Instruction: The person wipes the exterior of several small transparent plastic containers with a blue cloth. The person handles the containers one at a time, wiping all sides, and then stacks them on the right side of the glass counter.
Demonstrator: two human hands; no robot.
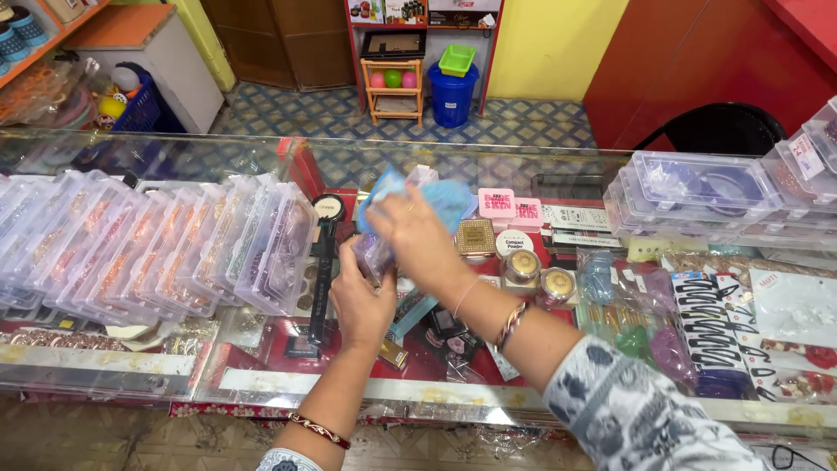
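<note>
Head view: left hand (pixel 362 301) is clamped from below on a small clear box (pixel 375 253), held over the glass bench (pixel 261 366) with its long axis running up and away. Right hand (pixel 417 234), directly above, presses a blue cloth (pixel 440 199) onto the box's upper end.

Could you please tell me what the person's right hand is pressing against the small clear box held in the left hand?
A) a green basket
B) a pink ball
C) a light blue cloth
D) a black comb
C: the right hand presses a light blue cloth against the small clear box that the left hand holds.
</note>
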